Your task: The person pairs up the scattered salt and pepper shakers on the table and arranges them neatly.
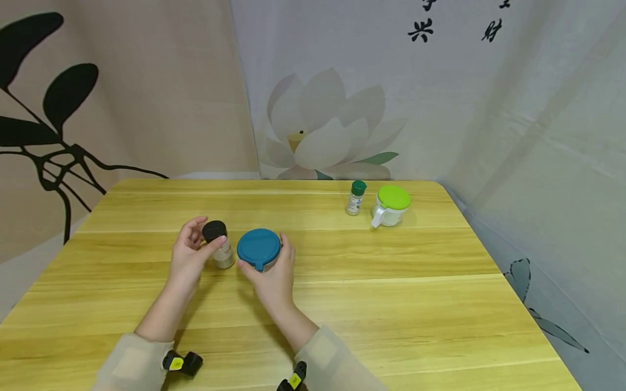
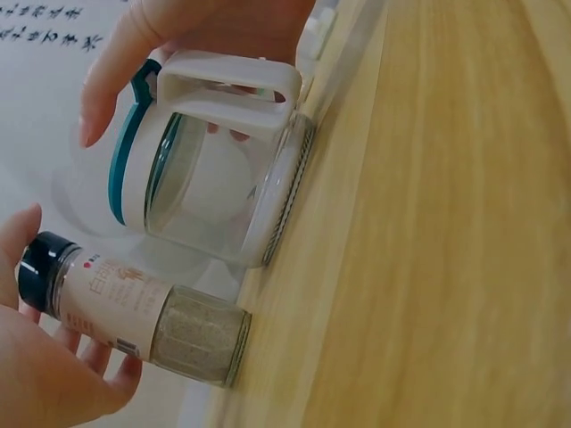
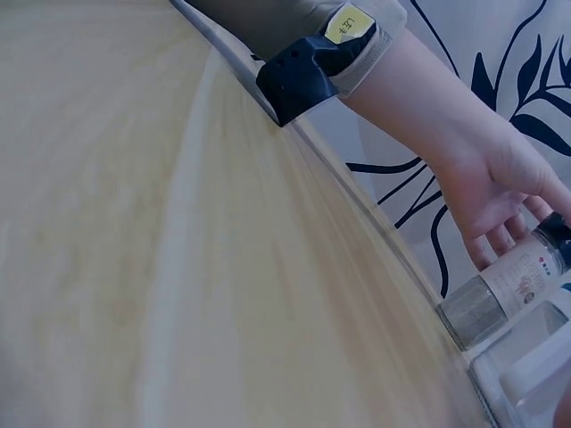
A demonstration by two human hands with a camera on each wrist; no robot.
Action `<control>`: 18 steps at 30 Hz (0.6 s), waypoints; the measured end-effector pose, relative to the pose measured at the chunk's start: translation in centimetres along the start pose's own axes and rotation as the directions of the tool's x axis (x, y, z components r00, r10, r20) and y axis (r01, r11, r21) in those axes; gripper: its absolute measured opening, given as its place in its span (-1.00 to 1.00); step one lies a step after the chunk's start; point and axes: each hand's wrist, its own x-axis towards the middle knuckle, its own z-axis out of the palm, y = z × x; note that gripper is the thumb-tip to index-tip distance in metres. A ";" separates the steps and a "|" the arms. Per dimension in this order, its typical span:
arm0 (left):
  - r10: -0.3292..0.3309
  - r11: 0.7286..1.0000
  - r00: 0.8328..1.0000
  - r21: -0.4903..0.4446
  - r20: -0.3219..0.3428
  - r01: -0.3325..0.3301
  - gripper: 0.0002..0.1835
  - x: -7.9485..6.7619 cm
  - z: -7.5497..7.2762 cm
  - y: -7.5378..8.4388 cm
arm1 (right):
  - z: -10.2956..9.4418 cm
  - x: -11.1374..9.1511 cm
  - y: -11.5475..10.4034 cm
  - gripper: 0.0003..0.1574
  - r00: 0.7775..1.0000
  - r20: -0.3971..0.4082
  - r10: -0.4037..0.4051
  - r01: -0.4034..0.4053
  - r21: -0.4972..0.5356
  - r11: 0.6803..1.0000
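My left hand [image 1: 188,258] holds a spice jar [image 1: 224,256] with a black cap, thumb on its near side and fingers behind. The jar stands upright on the table; the left wrist view shows its pale label and greyish powder [image 2: 198,334] below. Just right of it, my right hand [image 1: 276,279] grips a clear seasoning pot with a blue lid [image 1: 258,247], thumb and fingers round its sides. In the left wrist view, the pot's white handle [image 2: 232,89] faces the camera, and its base rests on the table. Its glass body [image 2: 210,183] looks empty.
Farther back on the wooden table [image 1: 391,304] stand a small green-capped shaker bottle [image 1: 355,200] and a white-handled pot with a lime-green lid [image 1: 393,203]. A printed cloth [image 1: 342,43] hangs behind the table.
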 end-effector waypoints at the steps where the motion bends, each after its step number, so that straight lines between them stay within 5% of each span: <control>1: -0.002 1.000 1.000 0.005 0.007 0.002 -0.42 0.0 0.0 0.0 | 0.0 0.0 0.0 0.23 1.000 0.004 -0.001 0.001 -0.002 1.000; 18: 0.014 0.999 0.998 -0.045 0.064 -0.012 -0.38 0.3 -0.4 0.7 | -1.4 0.3 0.1 0.17 0.999 0.045 -0.009 0.010 -0.019 1.000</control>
